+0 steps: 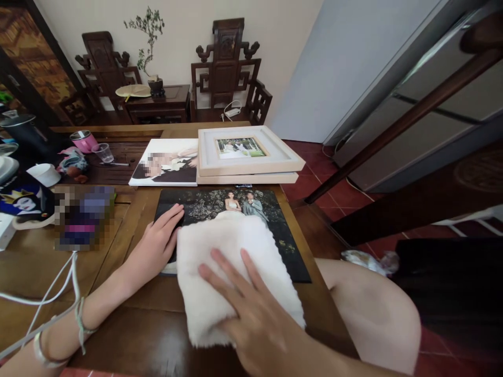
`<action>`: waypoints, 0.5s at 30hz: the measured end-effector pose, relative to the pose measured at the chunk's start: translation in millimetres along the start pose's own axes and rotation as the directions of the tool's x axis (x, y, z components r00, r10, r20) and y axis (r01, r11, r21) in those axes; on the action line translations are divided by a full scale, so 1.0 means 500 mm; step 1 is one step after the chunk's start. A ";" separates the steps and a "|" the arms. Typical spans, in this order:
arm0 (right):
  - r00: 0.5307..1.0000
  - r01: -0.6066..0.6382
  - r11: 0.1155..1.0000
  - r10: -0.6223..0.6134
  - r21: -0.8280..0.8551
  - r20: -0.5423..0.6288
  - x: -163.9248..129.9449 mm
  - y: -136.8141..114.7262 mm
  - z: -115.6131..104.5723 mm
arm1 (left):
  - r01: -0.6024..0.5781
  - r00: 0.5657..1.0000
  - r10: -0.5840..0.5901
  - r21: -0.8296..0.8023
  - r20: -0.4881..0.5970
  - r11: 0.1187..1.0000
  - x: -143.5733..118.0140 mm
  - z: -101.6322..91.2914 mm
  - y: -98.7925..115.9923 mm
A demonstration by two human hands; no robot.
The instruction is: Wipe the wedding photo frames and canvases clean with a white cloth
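Note:
A large dark photo panel (293, 251) lies flat on the wooden table, showing two people in front of foliage. Across its middle and lower part spreads a white fluffy cloth (208, 241), which overhangs the panel's near edge. My right hand (251, 309) rests palm down on the cloth with its fingers spread; the thumb is near a fold at the cloth's near side. With fingers stretched out, my left hand (163, 233) lies on the panel's left edge, beside the cloth. The cloth hides part of the picture.
Behind the panel lie stacked light-wood picture frames (251, 166) and a photo canvas (168, 175). On the left are a blurred phone (84, 217) with a white cable (73, 277), a pink mug (83, 141) and a clear cup (104, 153). A dark wooden chair (396, 115) stands right.

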State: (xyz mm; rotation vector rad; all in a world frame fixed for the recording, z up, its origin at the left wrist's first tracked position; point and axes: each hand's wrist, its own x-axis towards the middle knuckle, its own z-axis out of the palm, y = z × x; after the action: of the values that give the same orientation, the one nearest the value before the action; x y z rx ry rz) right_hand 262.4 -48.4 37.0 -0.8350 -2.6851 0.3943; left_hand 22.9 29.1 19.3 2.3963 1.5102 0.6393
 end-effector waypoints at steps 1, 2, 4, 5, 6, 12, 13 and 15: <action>1.000 0.021 1.000 -0.021 0.002 -0.010 -0.010 -0.006 0.001 | -0.002 1.000 0.002 0.000 -0.004 1.000 0.000 0.000 0.000; 0.999 0.033 0.999 -0.033 0.009 -0.010 -0.016 -0.009 -0.001 | -0.003 1.000 0.003 0.000 -0.006 1.000 0.001 0.001 0.000; 0.999 0.032 0.999 -0.033 0.042 0.026 -0.017 -0.004 -0.014 | -0.005 1.000 0.005 0.001 -0.008 1.000 0.001 0.002 -0.001; 0.998 0.012 0.998 -0.016 0.063 0.063 -0.013 0.003 -0.023 | -0.007 1.000 0.007 0.003 -0.006 1.000 0.001 0.002 -0.002; 0.994 -0.016 0.997 0.007 0.080 0.109 -0.005 0.013 -0.033 | -0.009 1.000 0.009 0.004 -0.005 1.000 0.001 0.002 -0.002; 0.965 -0.212 0.977 0.210 -0.001 0.154 0.080 0.103 -0.073 | -0.023 1.000 0.023 0.014 -0.009 1.000 -0.001 0.003 -0.004; 0.964 -0.228 0.973 0.229 -0.019 0.137 0.096 0.118 -0.073 | -0.026 1.000 0.027 0.017 -0.017 1.000 -0.001 0.003 -0.004; 0.964 -0.241 0.969 0.246 -0.056 0.105 0.127 0.142 -0.070 | -0.030 0.999 0.031 0.018 -0.033 0.999 -0.002 0.004 -0.004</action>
State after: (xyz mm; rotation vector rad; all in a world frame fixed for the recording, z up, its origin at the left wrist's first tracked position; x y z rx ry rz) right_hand 260.9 51.0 57.2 -1.1960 -2.7060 0.4527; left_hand 22.0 29.2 16.4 2.4377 1.5015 0.6789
